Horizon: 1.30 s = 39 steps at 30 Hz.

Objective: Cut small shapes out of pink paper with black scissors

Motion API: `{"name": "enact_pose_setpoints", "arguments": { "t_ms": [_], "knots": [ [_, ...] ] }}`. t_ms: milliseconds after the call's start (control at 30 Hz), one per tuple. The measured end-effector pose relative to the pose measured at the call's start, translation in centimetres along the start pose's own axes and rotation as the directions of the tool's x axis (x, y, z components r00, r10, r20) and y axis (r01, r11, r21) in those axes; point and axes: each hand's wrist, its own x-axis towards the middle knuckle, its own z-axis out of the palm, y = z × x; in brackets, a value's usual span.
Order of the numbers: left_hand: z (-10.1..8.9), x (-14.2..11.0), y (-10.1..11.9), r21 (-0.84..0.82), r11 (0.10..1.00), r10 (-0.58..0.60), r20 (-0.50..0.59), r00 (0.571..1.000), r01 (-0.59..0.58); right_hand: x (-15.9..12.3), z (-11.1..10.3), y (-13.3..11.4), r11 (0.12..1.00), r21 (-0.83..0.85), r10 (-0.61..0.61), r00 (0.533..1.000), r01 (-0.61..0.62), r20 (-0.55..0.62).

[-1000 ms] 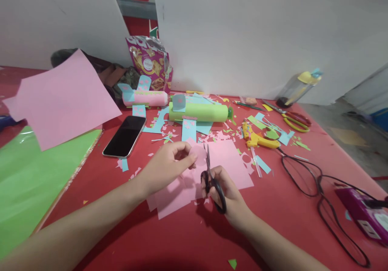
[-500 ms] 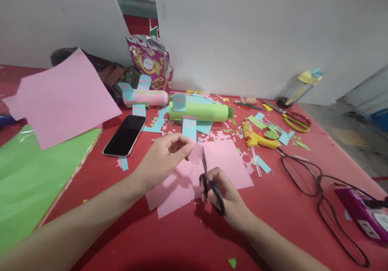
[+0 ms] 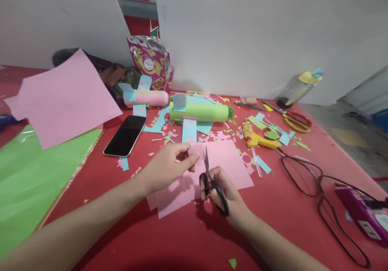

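Observation:
Between thumb and fingers, my left hand (image 3: pixel 169 164) pinches a small piece of pink paper (image 3: pixel 197 151). My right hand (image 3: pixel 226 196) grips black-handled scissors (image 3: pixel 207 162), their blades pointing up and away, right beside the edge of that piece. Whether the blades touch the paper I cannot tell. Beneath both hands lie larger pink sheets (image 3: pixel 226 157) on the red table (image 3: pixel 182 242). Just beyond them rests a light green tube (image 3: pixel 203 112) with blue paper fins, and left of it a pink tube (image 3: pixel 151 98) with similar fins.
A phone (image 3: pixel 125 136) lies left of my hands, near a green packet (image 3: pixel 36 182) and a big pink sheet (image 3: pixel 66 97). To the right are a yellow glue gun (image 3: pixel 262 140) with its cord, larger scissors (image 3: pixel 294 119), a bottle (image 3: pixel 297 87) and a purple power strip (image 3: pixel 363 214).
My left hand has shifted slightly right and nearer to me, turning the small pink piece. The scissors have tilted a little and their blades look closer together.

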Motion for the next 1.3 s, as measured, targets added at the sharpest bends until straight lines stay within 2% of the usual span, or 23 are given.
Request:
{"name": "enact_pose_setpoints", "arguments": {
  "t_ms": [133,333,700,900,1200,1300],
  "knots": [
    [-0.2,0.0,0.5,0.126,0.991,0.033,-0.008,0.999,-0.032,0.0,-0.1,0.0,1.0,0.013,-0.002,1.0,0.002,0.023],
    [-0.6,0.0,0.6,0.204,0.978,0.041,-0.003,0.999,-0.04,0.0,-0.1,-0.1,1.0,-0.007,0.021,1.0,-0.021,0.015],
    [-1.8,-0.1,0.7,0.409,0.91,0.027,0.088,0.996,-0.061,0.1,0.1,-0.5,0.997,-0.057,0.047,0.998,-0.045,0.035],
    [-2.5,-0.3,1.2,0.37,0.929,0.006,0.055,0.998,-0.026,0.0,0.0,-0.4,0.996,-0.071,0.056,0.997,-0.052,0.051],
    [-2.5,-0.3,1.3,0.31,0.949,0.067,-0.029,0.997,-0.055,-0.1,-0.2,0.0,0.994,-0.107,0.036,0.998,-0.03,0.056],
    [-2.5,-0.4,1.5,0.298,0.953,0.058,-0.01,0.998,-0.052,-0.1,-0.1,-0.1,0.994,-0.11,0.033,0.998,-0.027,0.055]
  ]
}}
